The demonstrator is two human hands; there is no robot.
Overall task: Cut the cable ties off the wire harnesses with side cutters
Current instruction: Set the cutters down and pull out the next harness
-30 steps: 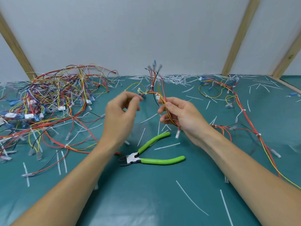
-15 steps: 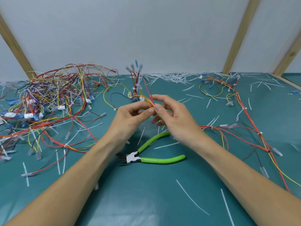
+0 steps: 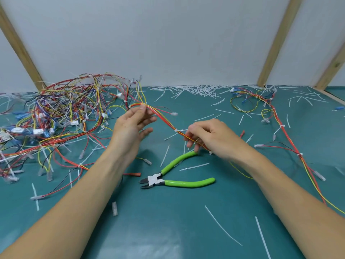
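Head view: the left hand (image 3: pixel 130 128) pinches a red-and-yellow harness (image 3: pixel 164 121) at its upper end, and the right hand (image 3: pixel 209 137) curls its fingers around the same bundle lower down. Held this way, the run between them is drawn off the mat (image 3: pixel 168 221), which looks meant to expose the 1 white tie (image 3: pixel 176 130) just beside the right fingertips. The cutters (image 3: pixel 168 176) lie on the mat below, jaws apart, touched by neither hand, probably the next thing to reach for.

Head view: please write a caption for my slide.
Both hands stretch a wire harness above green side cutters.
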